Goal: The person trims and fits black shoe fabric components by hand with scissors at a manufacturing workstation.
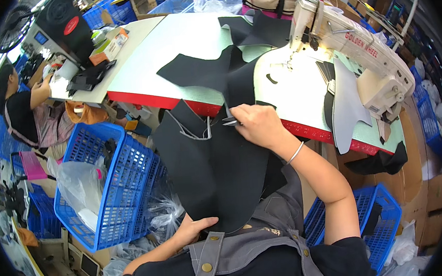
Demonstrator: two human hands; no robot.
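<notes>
A large black fabric piece (pixel 195 173) with a notched, grey-edged top hangs in front of my apron, below the table's red edge. My left hand (pixel 194 228) grips its lower end, thumb on top and fingers hidden behind it. Near the notch, my right hand (pixel 260 125) is closed around small metal snips (pixel 230 121), whose blades point left beside the fabric edge. More black fabric (pixel 200 73) lies across the table just beyond, partly under the right hand's side.
On the right of the pale table (pixel 143 74) stands a white sewing machine (pixel 343 37), with grey cut pieces (pixel 351 104) beside it. A blue basket (pixel 124 192) is at my left, another blue basket (pixel 384 203) at my right. At the far left a person (pixel 21 109) sits working.
</notes>
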